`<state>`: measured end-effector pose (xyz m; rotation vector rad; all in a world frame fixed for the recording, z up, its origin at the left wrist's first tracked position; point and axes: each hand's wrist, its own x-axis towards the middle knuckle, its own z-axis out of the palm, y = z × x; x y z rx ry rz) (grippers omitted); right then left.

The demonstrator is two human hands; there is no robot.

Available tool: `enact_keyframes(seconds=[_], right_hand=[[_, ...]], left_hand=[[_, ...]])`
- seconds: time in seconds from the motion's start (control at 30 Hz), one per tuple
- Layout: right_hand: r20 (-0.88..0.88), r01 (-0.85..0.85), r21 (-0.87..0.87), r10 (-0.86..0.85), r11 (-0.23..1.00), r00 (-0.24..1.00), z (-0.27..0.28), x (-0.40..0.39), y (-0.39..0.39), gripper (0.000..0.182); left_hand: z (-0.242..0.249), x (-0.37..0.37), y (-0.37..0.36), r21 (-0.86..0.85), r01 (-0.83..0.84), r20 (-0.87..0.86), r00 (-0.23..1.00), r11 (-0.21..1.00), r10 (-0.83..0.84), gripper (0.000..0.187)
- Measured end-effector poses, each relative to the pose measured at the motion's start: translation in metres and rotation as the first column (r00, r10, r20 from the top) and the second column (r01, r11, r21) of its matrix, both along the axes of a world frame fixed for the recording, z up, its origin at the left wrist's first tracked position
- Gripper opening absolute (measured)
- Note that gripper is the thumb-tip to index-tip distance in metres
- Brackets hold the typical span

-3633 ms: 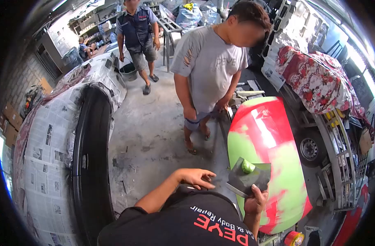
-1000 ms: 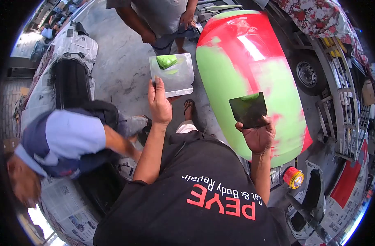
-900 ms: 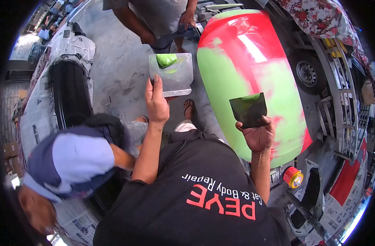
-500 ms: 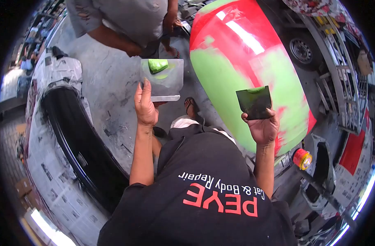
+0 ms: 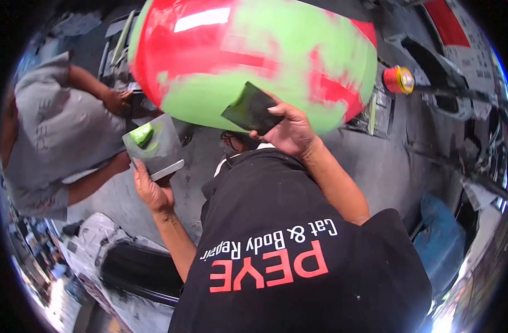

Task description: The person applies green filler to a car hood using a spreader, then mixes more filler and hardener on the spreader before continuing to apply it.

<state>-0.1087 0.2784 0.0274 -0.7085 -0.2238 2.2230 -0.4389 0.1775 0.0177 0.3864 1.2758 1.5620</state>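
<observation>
My left hand (image 5: 152, 191) grips a grey, square putty board (image 5: 164, 139) from its near edge, thumb on top and a light strip along that edge. A lump of bright green putty (image 5: 141, 135) sits on the board's far left part, with a thin smear beside it. My right hand (image 5: 290, 129) pinches a thin black putty spreader (image 5: 255, 111) between thumb and fingers. Green putty lines the spreader's far left edge. In this view the spreader overlaps the near edge of a curved red and light-green panel (image 5: 209, 94), patchy where the colours meet.
At the left stands another person in a grey shirt (image 5: 70, 116), one hand close to my board. A red and yellow tin (image 5: 398, 80) is right of the panel. Black part (image 5: 140, 272) on paper-covered support lies lower left; blue covered object (image 5: 440, 244) lower right.
My view has turned, so the panel now lies across the top and the other person at the left. My right hand has brought the spreader closer to the board. Both hands keep their holds.
</observation>
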Motion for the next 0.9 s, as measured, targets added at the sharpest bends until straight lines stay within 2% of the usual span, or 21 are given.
enact_keyframes(seconds=[0.03,0.2,0.27,0.33,0.4,0.43,0.47,0.5,0.57,0.6,0.63,0.67,0.7,0.73,0.8,0.83,0.9], right_hand=[[-0.081,-0.011,0.013,0.012,1.0,0.997,-0.005,0.001,-0.009,0.059],[-0.119,0.068,-0.077,-0.077,0.995,0.99,-0.022,0.005,-0.013,0.061],[-0.168,0.077,-0.085,-0.091,0.993,0.982,-0.025,0.007,-0.012,0.061],[-0.143,0.081,-0.094,-0.094,0.992,0.985,-0.031,0.01,-0.007,0.061],[-0.101,0.067,-0.052,-0.072,0.996,0.992,-0.038,0.013,0.003,0.062],[0.068,0.091,-0.016,-0.09,0.996,0.994,-0.036,0.009,0.007,0.059],[0.054,0.066,-0.019,-0.065,0.998,0.996,-0.042,0.006,0.012,0.059],[0.285,-0.063,0.132,0.023,0.989,0.958,-0.05,0.004,0.019,0.057],[0.68,-0.386,0.309,0.082,0.869,0.728,-0.056,-0.012,0.032,0.054],[0.676,-0.411,0.309,0.106,0.858,0.729,-0.068,-0.022,0.036,0.054],[0.856,-0.602,0.446,-0.119,0.663,0.503,-0.087,-0.033,0.039,0.054],[0.867,-0.785,0.456,-0.41,0.42,0.284,-0.087,-0.048,0.042,0.055],[0.895,-0.88,0.277,-0.437,0.385,0.091,-0.082,-0.063,0.039,0.059],[0.896,-0.89,0.279,-0.432,0.361,0.105,-0.084,-0.078,0.041,0.059],[0.829,-0.974,0.188,-0.552,0.131,0.086,-0.092,-0.105,0.046,0.056],[0.804,-0.985,0.163,-0.587,0.061,0.096,-0.097,-0.122,0.048,0.055],[0.761,-0.991,0.13,-0.638,-0.025,0.115,-0.118,-0.152,0.051,0.055]], left_hand=[[0.003,-0.004,-0.001,0.008,0.018,-0.024,1.0,1.0,-0.018,0.05],[0.012,-0.014,0.029,-0.021,0.114,-0.052,0.992,0.993,-0.115,0.051],[0.017,-0.015,0.033,-0.023,0.1,-0.037,0.994,0.995,-0.101,0.051],[0.02,-0.015,0.034,-0.042,0.086,-0.08,0.993,0.995,-0.089,0.05],[0.024,-0.009,0.034,-0.006,0.112,-0.061,0.992,0.994,-0.112,0.05],[0.02,-0.011,0.031,-0.018,0.108,-0.067,0.992,0.994,-0.108,0.049],[0.022,-0.009,0.028,-0.021,0.083,-0.081,0.993,0.996,-0.084,0.049],[0.022,-0.006,0.026,-0.016,0.06,-0.061,0.996,0.998,-0.061,0.047],[0.021,-0.002,0.017,-0.013,0.012,-0.01,1.0,1.0,-0.012,0.044],[0.02,-0.002,0.01,-0.016,-0.019,-0.016,1.0,1.0,0.019,0.044],[0.019,-0.003,0.003,-0.037,-0.025,-0.012,1.0,0.999,0.025,0.044],[0.018,-0.003,-0.004,-0.058,-0.029,-0.007,1.0,0.998,0.028,0.043],[0.021,0.001,-0.009,-0.059,-0.047,0.024,0.999,0.997,0.048,0.041],[0.019,0.001,-0.016,-0.061,-0.074,0.021,0.997,0.995,0.076,0.041],[0.01,0.002,-0.033,-0.116,-0.136,0.03,0.99,0.984,0.141,0.047],[0.008,0.002,-0.042,-0.11,-0.14,0.048,0.988,0.984,0.146,0.046],[0.006,0.007,-0.057,-0.119,-0.195,0.071,0.976,0.974,0.204,0.043]])
